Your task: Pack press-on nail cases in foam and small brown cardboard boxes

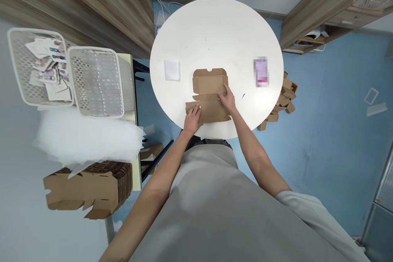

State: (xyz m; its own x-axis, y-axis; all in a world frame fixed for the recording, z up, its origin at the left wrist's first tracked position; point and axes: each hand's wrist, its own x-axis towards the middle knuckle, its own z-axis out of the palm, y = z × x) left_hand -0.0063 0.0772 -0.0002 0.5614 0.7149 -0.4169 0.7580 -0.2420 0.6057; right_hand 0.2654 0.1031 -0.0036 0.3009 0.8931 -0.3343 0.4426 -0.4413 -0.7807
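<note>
An unfolded brown cardboard box (210, 84) lies nearly flat on the white round table (215, 28), its side flaps and tabs spread. At its lower left flap, my left hand (193, 119) holds the cardboard with fingers bent over it. My right hand (227, 99) grips the right edge near the middle crease, thumb on the inner face and index finger reaching up the side. A small stack of white, translucent sheets (172, 70) is left of the box. To the right lies a pinkish-purple packet (261, 72), blurred by pixelation.
At left, a side table bears a white basket of printed cards (49, 71), another basket of clear plastic pieces (98, 82), white foam sheets (89, 135) and stacked flat cardboard boxes (82, 188). Folded small boxes (284, 96) are piled on the floor, right of the round table.
</note>
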